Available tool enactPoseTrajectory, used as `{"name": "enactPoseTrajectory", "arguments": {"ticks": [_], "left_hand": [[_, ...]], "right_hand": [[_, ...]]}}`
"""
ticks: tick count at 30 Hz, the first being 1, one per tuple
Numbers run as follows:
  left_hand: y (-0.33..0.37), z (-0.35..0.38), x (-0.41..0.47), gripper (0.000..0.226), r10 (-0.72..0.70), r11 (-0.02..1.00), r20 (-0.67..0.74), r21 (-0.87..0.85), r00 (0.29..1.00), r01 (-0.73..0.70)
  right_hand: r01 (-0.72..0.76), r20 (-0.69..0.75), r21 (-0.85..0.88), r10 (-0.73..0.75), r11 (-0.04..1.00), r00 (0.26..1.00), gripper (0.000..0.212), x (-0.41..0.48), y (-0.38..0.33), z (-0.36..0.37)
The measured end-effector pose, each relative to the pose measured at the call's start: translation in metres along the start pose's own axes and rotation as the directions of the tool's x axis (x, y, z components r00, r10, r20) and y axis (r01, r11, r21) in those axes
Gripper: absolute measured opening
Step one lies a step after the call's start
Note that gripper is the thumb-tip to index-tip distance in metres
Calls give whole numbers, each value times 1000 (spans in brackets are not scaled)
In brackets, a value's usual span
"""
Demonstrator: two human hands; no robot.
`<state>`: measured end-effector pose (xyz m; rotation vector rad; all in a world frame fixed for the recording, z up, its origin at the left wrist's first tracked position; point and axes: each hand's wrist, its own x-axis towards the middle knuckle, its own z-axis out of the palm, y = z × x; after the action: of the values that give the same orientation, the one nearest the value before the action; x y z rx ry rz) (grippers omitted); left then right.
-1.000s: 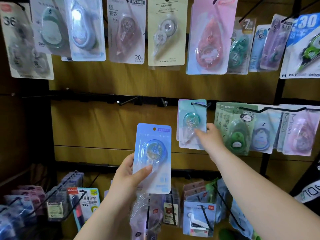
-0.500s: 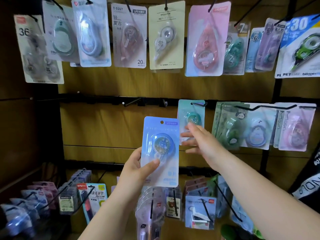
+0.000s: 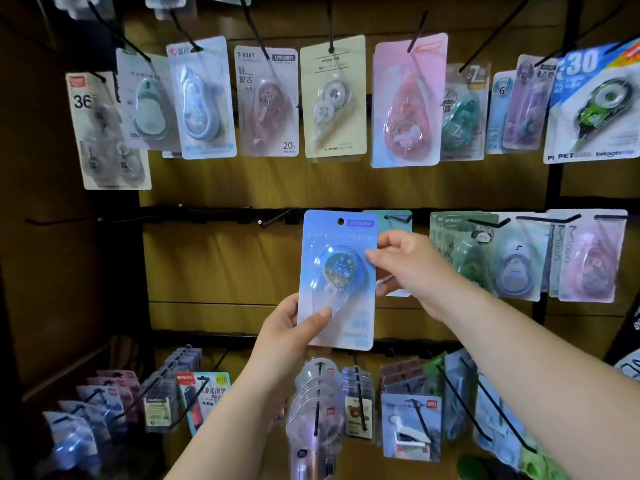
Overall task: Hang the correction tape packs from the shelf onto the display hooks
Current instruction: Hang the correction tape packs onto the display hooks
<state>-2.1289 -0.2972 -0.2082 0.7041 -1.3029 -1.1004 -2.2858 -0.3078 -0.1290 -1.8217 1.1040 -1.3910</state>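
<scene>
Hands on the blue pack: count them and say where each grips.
2. The left hand grips the blue pack at its lower left edge, thumb on the front. The right hand pinches its right edge, above the middle. No other hand shows.

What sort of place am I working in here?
Likely a stationery shop's display wall: carded correction tape packs hang in rows on black hooks against a wooden panel. Left hand and right hand hold a blue pack.
</scene>
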Motion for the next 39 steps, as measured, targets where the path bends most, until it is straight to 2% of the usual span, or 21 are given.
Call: {"name": "enactPoseTrajectory", "arguments": {"ticks": [7,15,19,26,29,32,36,39], "left_hand": [[-4,0,2,11,-57,993,45,107,997,52],[-17,3,6,11,-68,973,10,224,998,64],[-24,5,16,11,-69,965,-27,251,997,73],[-24,-2,44,17,-41,951,-101,302,994,70],[-29,-6,56,19,-84,949,-109,295,991,113],[-37,-8,70,16,-111,950,-124,277,986,142],[-44,-9,87,13,-86,955,-148,269,985,124],[-49,-10,93,12,-33,950,-161,303,986,82]], "right_hand": [[-31,-25,-66,29,997,999,22,11,-9,-4],[-37,-71,-167,26,985,997,25,23,-1,-3],[-33,-94,-214,13,976,995,18,30,5,-2],[-51,-223,-93,29,994,974,20,43,19,8],[-73,-248,-92,48,993,968,11,53,25,12],[-93,-277,-111,59,990,959,13,65,34,17],[-117,-316,-121,73,986,946,22,79,43,23],[-83,-318,-139,35,987,947,19,83,47,23]]}}
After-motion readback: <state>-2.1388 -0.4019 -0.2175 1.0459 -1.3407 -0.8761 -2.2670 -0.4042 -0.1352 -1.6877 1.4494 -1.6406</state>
